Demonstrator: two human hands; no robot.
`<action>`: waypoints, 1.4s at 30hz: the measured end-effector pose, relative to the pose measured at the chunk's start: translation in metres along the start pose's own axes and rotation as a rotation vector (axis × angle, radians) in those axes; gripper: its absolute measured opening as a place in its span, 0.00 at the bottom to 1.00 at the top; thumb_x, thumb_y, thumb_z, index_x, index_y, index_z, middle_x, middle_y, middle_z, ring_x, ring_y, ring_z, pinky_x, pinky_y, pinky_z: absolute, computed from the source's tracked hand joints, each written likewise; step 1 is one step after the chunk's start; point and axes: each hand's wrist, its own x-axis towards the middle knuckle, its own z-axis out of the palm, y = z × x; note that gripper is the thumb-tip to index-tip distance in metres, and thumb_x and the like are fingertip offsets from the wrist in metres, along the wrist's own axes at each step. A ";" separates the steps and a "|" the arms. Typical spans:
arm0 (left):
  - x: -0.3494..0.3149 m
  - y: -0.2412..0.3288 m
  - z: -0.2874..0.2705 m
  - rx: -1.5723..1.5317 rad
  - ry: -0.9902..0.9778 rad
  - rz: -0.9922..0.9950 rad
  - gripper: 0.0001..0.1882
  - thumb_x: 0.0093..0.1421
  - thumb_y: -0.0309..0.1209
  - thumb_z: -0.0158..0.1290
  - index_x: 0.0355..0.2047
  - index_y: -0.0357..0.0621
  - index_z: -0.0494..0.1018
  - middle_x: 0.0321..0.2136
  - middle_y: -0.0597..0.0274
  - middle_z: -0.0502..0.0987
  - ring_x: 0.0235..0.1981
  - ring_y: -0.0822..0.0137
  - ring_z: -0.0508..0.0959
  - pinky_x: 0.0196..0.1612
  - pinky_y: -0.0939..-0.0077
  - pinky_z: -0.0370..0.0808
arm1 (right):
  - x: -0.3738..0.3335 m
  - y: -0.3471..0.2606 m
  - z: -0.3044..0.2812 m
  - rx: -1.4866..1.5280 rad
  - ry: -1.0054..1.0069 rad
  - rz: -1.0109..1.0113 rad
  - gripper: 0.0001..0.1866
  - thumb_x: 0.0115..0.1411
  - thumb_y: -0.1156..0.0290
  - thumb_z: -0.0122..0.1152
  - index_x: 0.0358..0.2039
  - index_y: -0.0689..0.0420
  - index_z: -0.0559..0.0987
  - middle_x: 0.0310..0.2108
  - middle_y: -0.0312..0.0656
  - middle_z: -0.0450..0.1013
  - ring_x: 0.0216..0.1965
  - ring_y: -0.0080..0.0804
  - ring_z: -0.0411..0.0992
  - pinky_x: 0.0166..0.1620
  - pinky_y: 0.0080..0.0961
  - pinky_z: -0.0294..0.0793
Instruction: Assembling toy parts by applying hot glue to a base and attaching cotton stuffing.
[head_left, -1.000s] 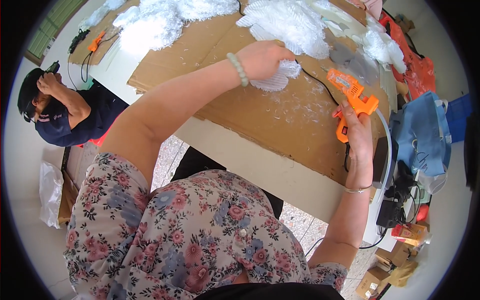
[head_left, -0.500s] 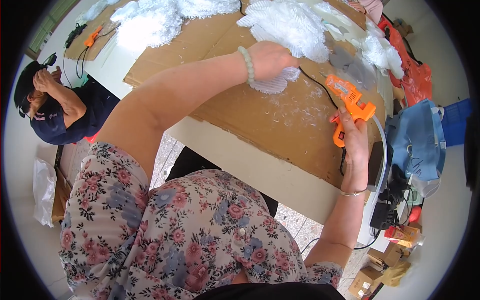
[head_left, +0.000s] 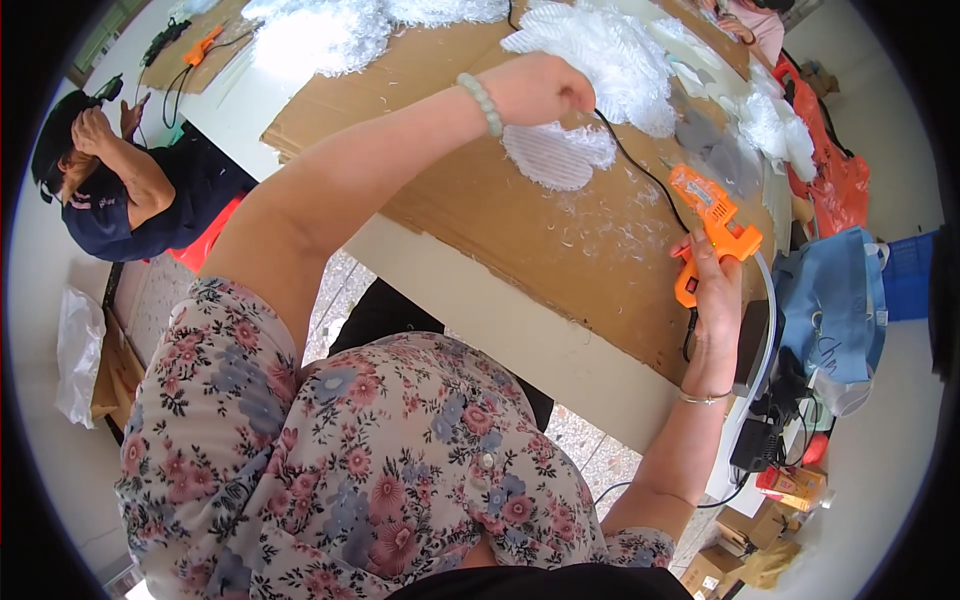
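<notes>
My right hand (head_left: 719,285) is wrapped round the handle of an orange hot glue gun (head_left: 708,200), its nozzle end pointing up and left over the cardboard. A clear glue stick (head_left: 769,290) curves out from the gun's back. At the top middle, my left hand (head_left: 540,90) is closed with its fingertips curled under; what they hold, if anything, is hidden. Just below that hand lies a rounded white ribbed piece (head_left: 558,157) with a frilly right edge. Beyond it sits a heap of white ribbed, feathery pieces (head_left: 610,62).
Brown cardboard (head_left: 500,230) strewn with white threads covers the table. A black cord (head_left: 645,170) crosses it. More white fluffy material (head_left: 320,38) lies far left. A person in dark clothes (head_left: 150,190) sits left; another (head_left: 755,25) is far right. A blue bag (head_left: 830,300) stands right.
My left hand has drawn back leftward off the ribbed piece, so more of that piece shows. The glue gun stays in my right hand. The whole view has shifted slightly.
</notes>
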 end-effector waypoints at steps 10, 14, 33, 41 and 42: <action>-0.083 0.047 0.014 0.267 0.163 0.246 0.09 0.52 0.31 0.54 0.33 0.44 0.75 0.27 0.59 0.76 0.29 0.60 0.76 0.32 0.69 0.72 | -0.009 -0.017 0.015 0.018 -0.098 0.029 0.10 0.60 0.64 0.52 0.35 0.57 0.73 0.27 0.36 0.73 0.24 0.18 0.64 0.27 0.16 0.62; -0.090 0.057 0.026 0.394 -0.022 0.324 0.13 0.49 0.33 0.55 0.35 0.45 0.72 0.34 0.60 0.73 0.38 0.62 0.73 0.39 0.70 0.70 | -0.008 -0.037 0.030 -0.048 -0.194 0.049 0.12 0.59 0.64 0.52 0.40 0.57 0.72 0.29 0.36 0.74 0.24 0.18 0.65 0.27 0.16 0.63; -0.090 0.059 0.037 0.388 -0.042 0.290 0.12 0.50 0.35 0.54 0.33 0.43 0.72 0.30 0.60 0.72 0.35 0.64 0.72 0.40 0.71 0.69 | 0.035 -0.040 0.076 -0.294 -0.370 0.019 0.12 0.59 0.66 0.55 0.37 0.62 0.74 0.27 0.32 0.71 0.28 0.16 0.63 0.31 0.16 0.63; -0.090 0.060 0.036 0.405 -0.049 0.290 0.12 0.50 0.36 0.53 0.32 0.42 0.72 0.29 0.61 0.72 0.35 0.64 0.73 0.40 0.71 0.69 | 0.037 -0.038 0.075 -0.351 -0.369 0.006 0.13 0.59 0.64 0.55 0.33 0.62 0.74 0.24 0.32 0.71 0.26 0.17 0.64 0.30 0.17 0.63; -0.089 0.060 0.036 0.397 -0.055 0.287 0.12 0.50 0.36 0.53 0.31 0.42 0.72 0.29 0.61 0.72 0.35 0.64 0.73 0.40 0.71 0.69 | 0.038 -0.037 0.074 -0.352 -0.369 0.007 0.13 0.59 0.64 0.55 0.33 0.62 0.74 0.24 0.32 0.71 0.26 0.17 0.64 0.30 0.17 0.63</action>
